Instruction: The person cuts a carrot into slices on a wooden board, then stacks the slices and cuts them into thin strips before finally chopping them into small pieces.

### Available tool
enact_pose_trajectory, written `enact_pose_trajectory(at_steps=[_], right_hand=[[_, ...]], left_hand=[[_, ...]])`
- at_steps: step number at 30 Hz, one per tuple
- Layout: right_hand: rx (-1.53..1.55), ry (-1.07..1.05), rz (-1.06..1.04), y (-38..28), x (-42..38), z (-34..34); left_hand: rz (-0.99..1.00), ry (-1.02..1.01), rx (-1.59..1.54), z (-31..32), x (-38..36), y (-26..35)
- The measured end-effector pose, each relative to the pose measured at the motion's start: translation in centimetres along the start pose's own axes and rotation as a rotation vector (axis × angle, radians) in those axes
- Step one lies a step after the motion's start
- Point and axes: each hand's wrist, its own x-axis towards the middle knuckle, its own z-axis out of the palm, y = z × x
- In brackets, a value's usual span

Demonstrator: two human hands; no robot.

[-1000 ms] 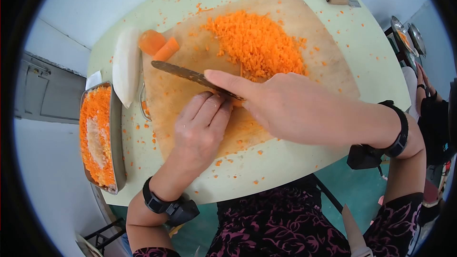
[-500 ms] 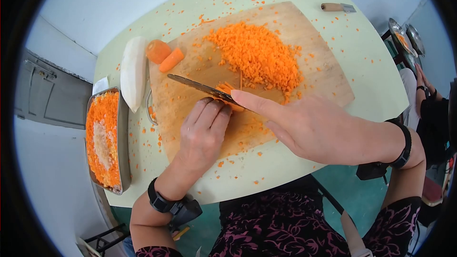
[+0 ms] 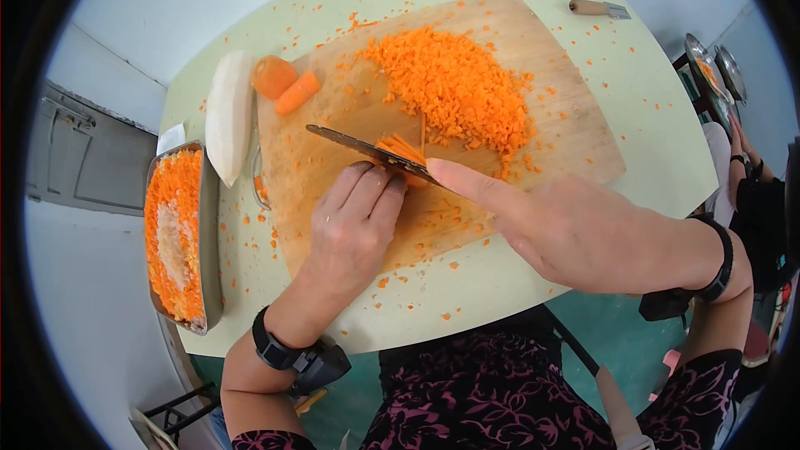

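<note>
My right hand (image 3: pixel 550 229) grips a kitchen knife (image 3: pixel 354 143), its index finger stretched along the blade toward the tip. The handle is hidden in my palm. My left hand (image 3: pixel 354 212) has its fingers curled against the near side of the blade, pressing down a piece of carrot (image 3: pixel 414 180) that is mostly covered. Thin carrot strips (image 3: pixel 402 148) lie on the blade's far side. Beneath everything is a wooden cutting board (image 3: pixel 583 129). A heap of finely diced carrot (image 3: pixel 454 87) spreads over its far half.
Two carrot pieces (image 3: pixel 297 92) rest at the board's left corner, beside a peeled white radish (image 3: pixel 229 117). A metal tray (image 3: pixel 213 242) of chopped carrot stands at the table's left edge. A small knife (image 3: pixel 598 8) lies far right. Another person's hand (image 3: pixel 742 146) shows at right.
The knife and my right hand have shifted slightly right. More of the carrot strips show beyond the blade. My left hand stays on the carrot; the whole view has tilted a little.
</note>
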Motion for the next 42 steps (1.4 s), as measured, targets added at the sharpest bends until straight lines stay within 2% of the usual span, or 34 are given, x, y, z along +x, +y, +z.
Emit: enact_pose_trajectory(at_steps=[5,8,14,17,23,29,32,38,42], right_hand=[[0.004,0.101,-0.082,0.7,2.6,0.5],[0.071,0.247,-0.22,1.2,5.2,1.7],[0.125,0.15,-0.004,0.0,5.1,0.1],[0.126,0.172,0.012,-0.5,3.4,-0.3],[-0.048,0.146,-0.007,-1.0,1.6,0.8],[-0.007,0.068,0.01,-0.5,0.8,0.6],[0.055,0.1,-0.053,-0.2,0.1,0.7],[0.079,0.007,0.022,-0.2,0.2,0.5],[0.045,0.072,-0.054,-0.1,1.3,0.3]], left_hand=[[-0.012,0.023,0.018,0.1,0.2,0.1],[-0.041,0.029,0.002,0.0,0.3,0.3],[-0.026,0.057,-0.039,0.1,0.1,0.0],[-0.038,0.073,-0.057,0.2,-0.1,0.0],[-0.012,0.062,-0.028,0.2,-0.3,-0.1],[-0.006,0.051,-0.028,0.2,-0.2,-0.1],[-0.009,0.05,-0.029,0.2,-0.2,-0.1],[-0.004,0.037,-0.013,0.3,-0.2,-0.2],[0.007,0.043,0.005,0.2,0.0,-0.1]])
